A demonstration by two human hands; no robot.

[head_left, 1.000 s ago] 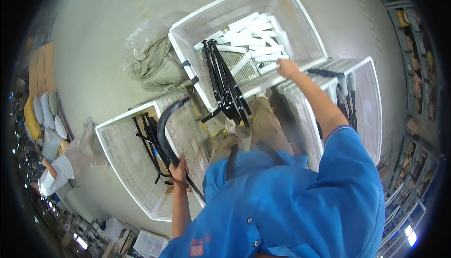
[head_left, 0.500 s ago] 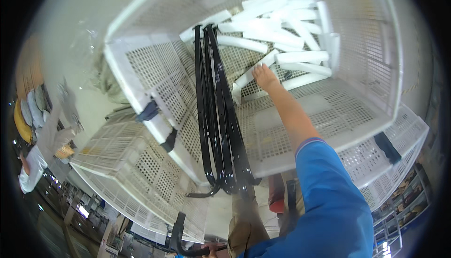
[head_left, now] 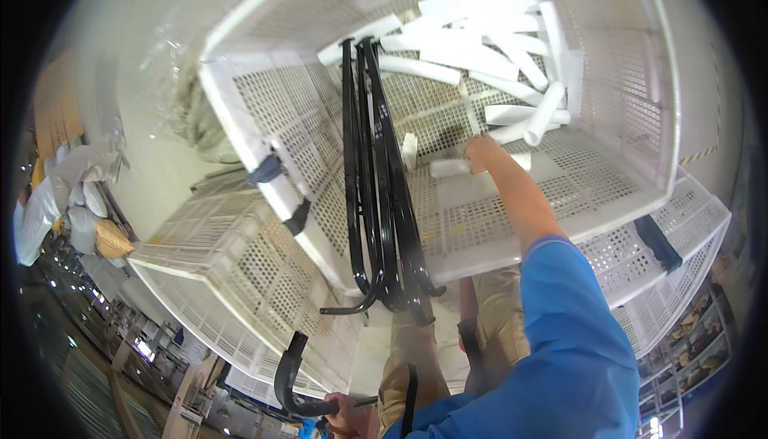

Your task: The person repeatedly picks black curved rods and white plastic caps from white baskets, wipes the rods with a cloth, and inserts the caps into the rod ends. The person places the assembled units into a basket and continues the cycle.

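My left hand (head_left: 341, 412) is wrapped round a bent black tube (head_left: 286, 375) at the bottom, below the crates. Inside the large white crate (head_left: 560, 191), my right hand (head_left: 480, 151) is closed, and a narrow white foam piece (head_left: 470, 107) sticks up from it, blurred. A white foam tube (head_left: 450, 169) lies on the mesh floor, partly behind my right wrist. Several more white foam tubes (head_left: 472, 55) are heaped at the back right. To the left, several long black metal bars (head_left: 384, 223) lean over the crate's near rim, their curved ends pointing at me.
Another white mesh crate (head_left: 232, 279) stands at the lower left and one more (head_left: 672, 255) at the lower right. Dark cloth ties (head_left: 296, 217) wrap the left rim. Wrapped bags (head_left: 84, 227) lie at the far left. My legs (head_left: 412, 351) are against the near side.
My right hand has come nearer and slightly right from the foam tubes, some of which have shifted. My left hand and the bent black tube have risen a little and show more.
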